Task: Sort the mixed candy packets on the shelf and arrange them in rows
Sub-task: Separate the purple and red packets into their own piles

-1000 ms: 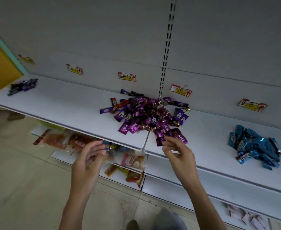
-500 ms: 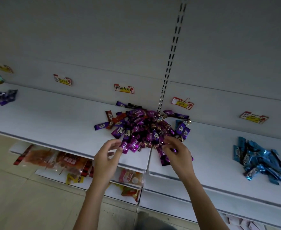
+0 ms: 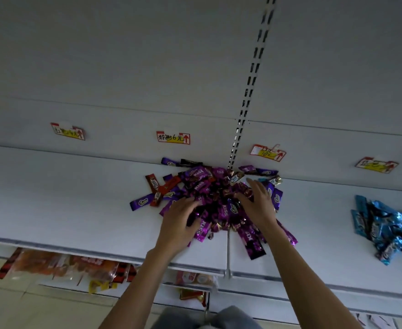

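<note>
Head view: the mixed heap of shiny purple, red and dark foil candy packets (image 3: 215, 186) lies on the white shelf (image 3: 76, 198) at the foot of the slotted metal upright (image 3: 249, 91). Sorting seems at its picking-out step, and the next move calls for singling out one kind. The right hand (image 3: 258, 206) rests on the heap with its fingers (image 3: 257, 188) spread. The left hand (image 3: 178, 224) bends its fingers into the near edge; whether they pinch a packet, I cannot tell.

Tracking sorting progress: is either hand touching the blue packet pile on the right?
No, the left hand and right hand both rest on the purple pile, apart from the blue packets.
</note>
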